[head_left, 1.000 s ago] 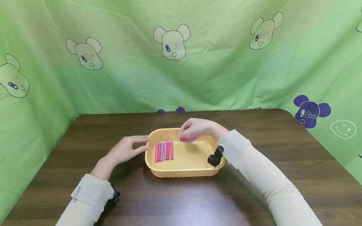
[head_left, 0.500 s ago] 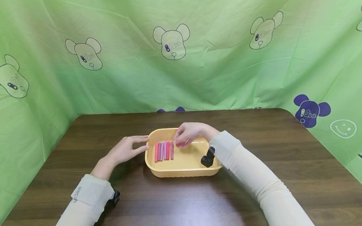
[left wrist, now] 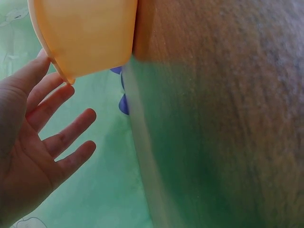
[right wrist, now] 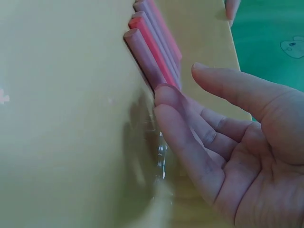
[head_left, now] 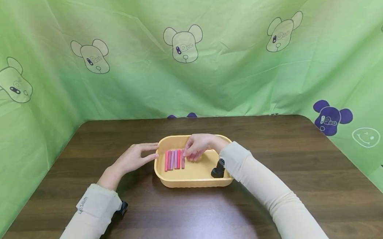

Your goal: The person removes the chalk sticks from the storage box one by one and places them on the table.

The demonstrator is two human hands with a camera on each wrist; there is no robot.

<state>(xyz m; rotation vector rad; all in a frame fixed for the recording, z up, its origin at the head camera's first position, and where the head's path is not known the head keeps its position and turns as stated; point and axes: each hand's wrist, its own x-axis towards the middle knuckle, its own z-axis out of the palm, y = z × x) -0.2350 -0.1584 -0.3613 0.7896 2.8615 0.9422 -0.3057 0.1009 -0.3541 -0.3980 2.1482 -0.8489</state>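
A yellow plastic basin (head_left: 195, 183) stands on the table, with a row of several short pink, red and purple sticks (head_left: 170, 160) side by side in its left half. My right hand (head_left: 198, 146) reaches down inside the basin. In the right wrist view, its fingertips are right at the near end of the mauve stick (right wrist: 143, 56), the rightmost of the row, while the thumb (right wrist: 228, 85) stays apart. My left hand (head_left: 132, 157) touches the basin's left rim with thumb and fingertips; the left wrist view shows its fingers spread (left wrist: 71, 135).
The brown wooden table (head_left: 171, 219) extends around the basin on all sides. Behind it and at both sides hangs a green printed cloth (head_left: 137, 93). A small black camera (head_left: 218, 169) on my right wrist hangs over the basin's right part.
My right hand has moved left and down to the right end of the row of sticks. The left hand, the basin and the sticks look the same.
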